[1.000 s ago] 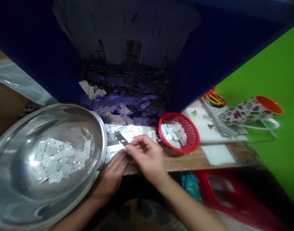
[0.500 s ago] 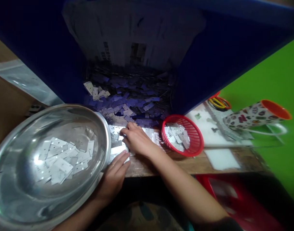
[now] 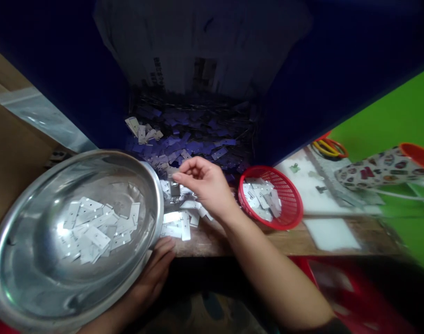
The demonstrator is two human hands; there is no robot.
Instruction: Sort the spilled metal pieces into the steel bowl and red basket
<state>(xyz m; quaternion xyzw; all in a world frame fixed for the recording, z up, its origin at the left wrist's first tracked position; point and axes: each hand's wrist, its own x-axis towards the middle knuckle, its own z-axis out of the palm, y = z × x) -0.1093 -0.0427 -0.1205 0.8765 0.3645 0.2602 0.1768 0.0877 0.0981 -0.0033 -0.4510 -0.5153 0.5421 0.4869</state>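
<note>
My right hand [image 3: 212, 190] is raised over a heap of small flat metal plates [image 3: 186, 225] near the front edge of the wooden table. Its thumb and forefinger pinch a small metal plate [image 3: 175, 188], partly blurred. Against the near right side of a big steel basin [image 3: 155, 218] is my left hand [image 3: 158, 264], fingers stretched out at the table edge and nothing seen in them; its palm is hidden. Inside the basin lies a pile of similar plates [image 3: 97, 235]. A red plastic basket [image 3: 291, 208] holds more of them, right of my right hand.
A dark blue bin [image 3: 284, 93] opens toward me, with many loose plates [image 3: 194, 146] on its floor. At right stand a patterned mug [image 3: 378, 168] and yellow-handled scissors [image 3: 325, 148], by white boards [image 3: 332, 234]. A plastic bag [image 3: 41, 116] lies at left.
My right hand has lifted off the heap with a plate between its fingertips. My left hand has drawn back from the plates toward the basin. The view has shifted slightly.
</note>
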